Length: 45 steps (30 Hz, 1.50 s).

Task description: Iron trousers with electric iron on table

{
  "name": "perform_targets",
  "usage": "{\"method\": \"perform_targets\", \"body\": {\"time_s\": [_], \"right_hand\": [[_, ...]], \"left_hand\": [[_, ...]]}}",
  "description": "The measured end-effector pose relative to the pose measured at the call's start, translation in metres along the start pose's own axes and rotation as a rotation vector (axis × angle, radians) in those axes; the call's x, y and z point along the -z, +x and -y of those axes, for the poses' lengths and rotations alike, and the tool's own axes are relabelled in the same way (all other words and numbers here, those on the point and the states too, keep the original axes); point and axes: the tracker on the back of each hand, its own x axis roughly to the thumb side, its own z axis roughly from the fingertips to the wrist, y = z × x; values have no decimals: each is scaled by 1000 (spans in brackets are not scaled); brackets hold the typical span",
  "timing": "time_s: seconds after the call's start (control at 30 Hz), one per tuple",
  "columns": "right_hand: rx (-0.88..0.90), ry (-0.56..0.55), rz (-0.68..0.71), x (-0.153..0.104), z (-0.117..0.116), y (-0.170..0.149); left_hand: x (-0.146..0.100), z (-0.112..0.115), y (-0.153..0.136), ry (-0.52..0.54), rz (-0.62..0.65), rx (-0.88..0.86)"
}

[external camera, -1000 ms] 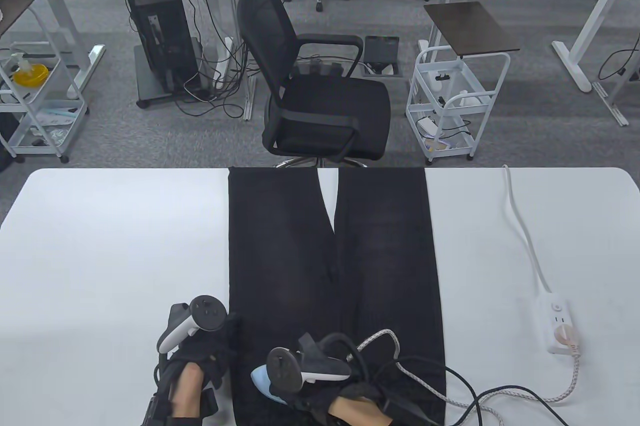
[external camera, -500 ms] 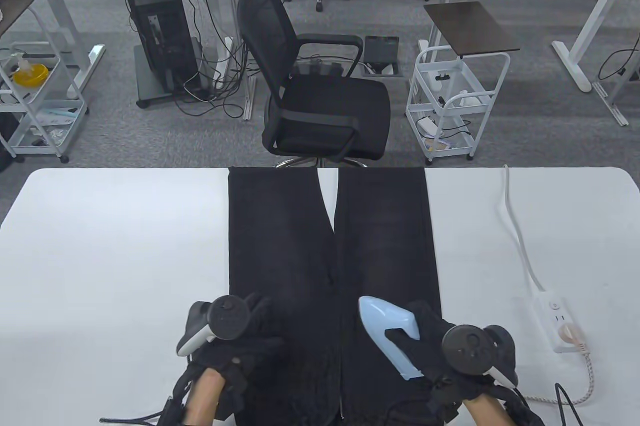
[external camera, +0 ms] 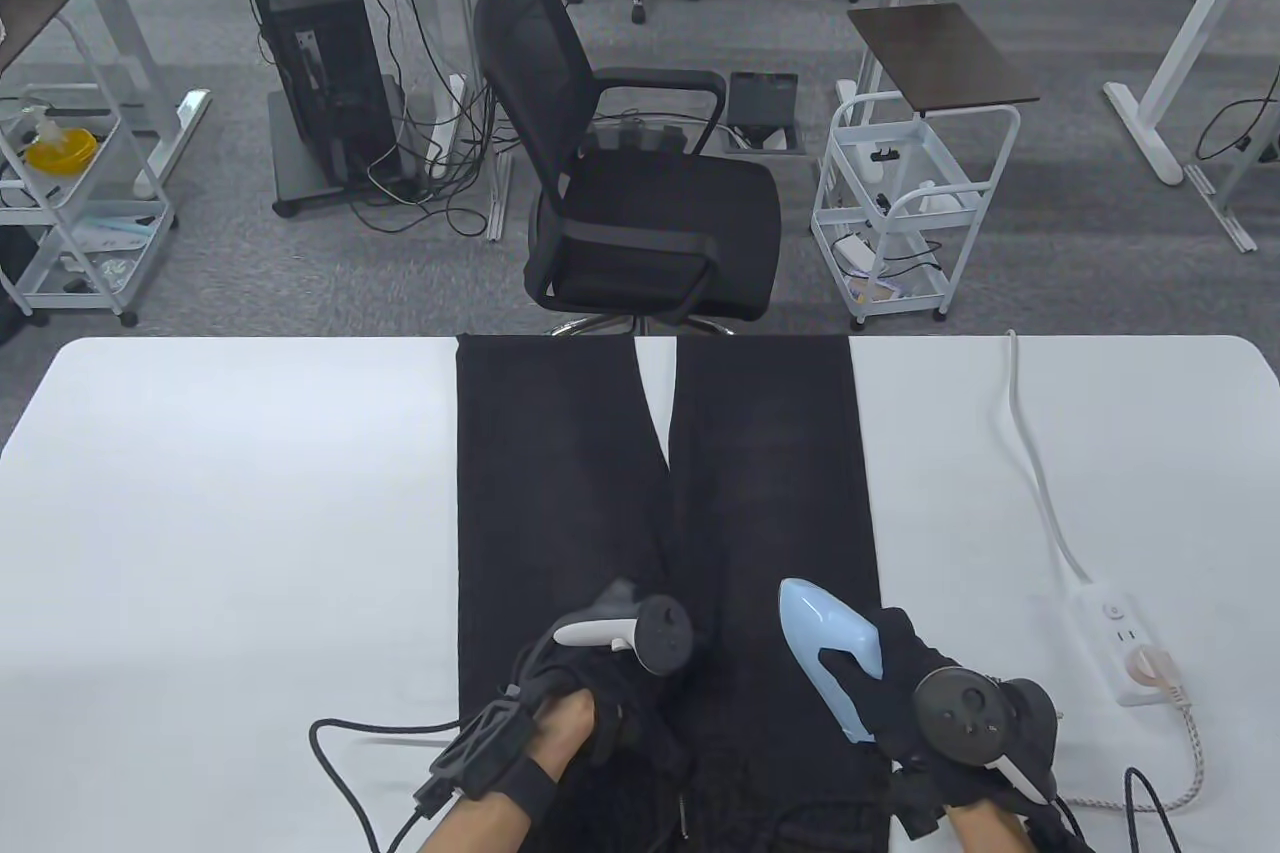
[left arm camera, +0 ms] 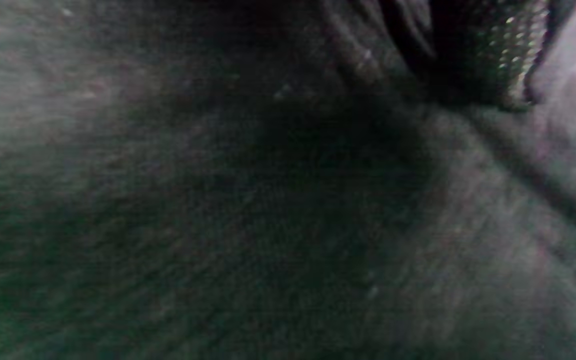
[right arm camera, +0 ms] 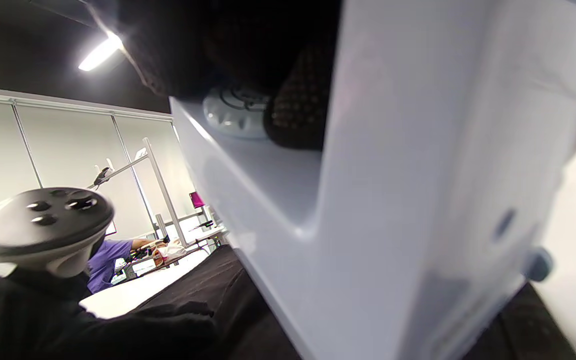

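Right hand (external camera: 905,693) grips iron (external camera: 825,658) on trousers (external camera: 560,493); left hand (external camera: 610,703) rests flat on trousers.

Open trousers (external camera: 760,453) beyond iron (external camera: 825,653)

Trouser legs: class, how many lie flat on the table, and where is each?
2. The left leg runs up the table from the left hand; the right leg lies beside it, under the iron.
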Motion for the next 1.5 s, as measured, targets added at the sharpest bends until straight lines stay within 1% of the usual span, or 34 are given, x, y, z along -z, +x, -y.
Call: {"method": "perform_targets", "body": {"time_s": [0.13, 0.27, 0.3, 0.33, 0.37, 0.4, 0.43, 0.47, 0.5, 0.53, 0.57, 0.6, 0.63, 0.67, 0.73, 0.77, 0.83, 0.87, 0.93, 1.0, 1.1, 1.23, 1.27, 1.33, 1.4, 1.5], "right_hand": [[-14, 7, -23, 1, -3, -3], [-12, 17, -51, 3, -5, -8], [-13, 19, -57, 3, -6, -9], [-13, 20, -61, 4, -6, -10], [-14, 22, -66, 4, -6, -11], [-16, 23, -69, 4, -7, -12], [-19, 26, -75, 4, -7, -12], [-19, 25, -77, 4, -7, -13], [-20, 23, -79, 5, -6, -13], [-19, 17, -81, 5, -6, -14], [-18, 18, -83, 5, -5, -15], [-18, 20, -89, 5, -4, -16], [-21, 18, -89, 5, -4, -16], [-24, 16, -89, 6, -4, -17], [-24, 22, -91, 6, -4, -18], [-24, 26, -92, 6, -5, -18], [-28, 33, -90, 7, -6, -18], [-28, 35, -90, 7, -6, -18], [-29, 40, -89, 7, -6, -18], [-31, 41, -89, 7, -6, -17], [-32, 44, -91, 7, -5, -18], [-38, 60, -91, 7, -6, -18], [-43, 68, -89, 7, -6, -18], [-52, 81, -88, 7, -5, -18], [-58, 89, -84, 7, -5, -18], [-57, 107, -84, 7, -5, -19]], "left_hand": [[-8, 23, 24, -19, 21, 50], [-23, 57, 61, -19, 33, 86], [-25, 68, 72, -46, 36, 97], [-28, 72, 78, -61, 31, 110], [-33, 81, 90, -73, 38, 135], [-34, 87, 100, -109, 81, 241], [-38, 84, 104, -95, 54, 320], [-40, 82, 109, -49, 61, 337], [-42, 79, 112, -28, 55, 350], [-46, 71, 112, 2, 52, 330], [-47, 66, 110, 5, 65, 276], [-48, 56, 103, -5, 79, 163], [-47, 43, 95, 7, 93, 82], [-47, 34, 88, 30, 93, 47], [-43, 3, 65, 129, 46, 5], [-41, -8, 57, 156, 29, 5], [-31, -37, 30, 234, -44, -31], [-27, -44, 23, 252, -57, -51], [-13, -64, -1, 284, -92, -110], [0, -75, -20, 292, -127, -147], [17, -80, -41, 274, -181, -168], [39, -72, -56, 203, -172, -189], [40, -70, -56, 193, -176, -191], [37, -69, -54, 214, -180, -160], [35, -66, -51, 194, -182, -139], [33, -57, -44, 193, -162, -174]]}}
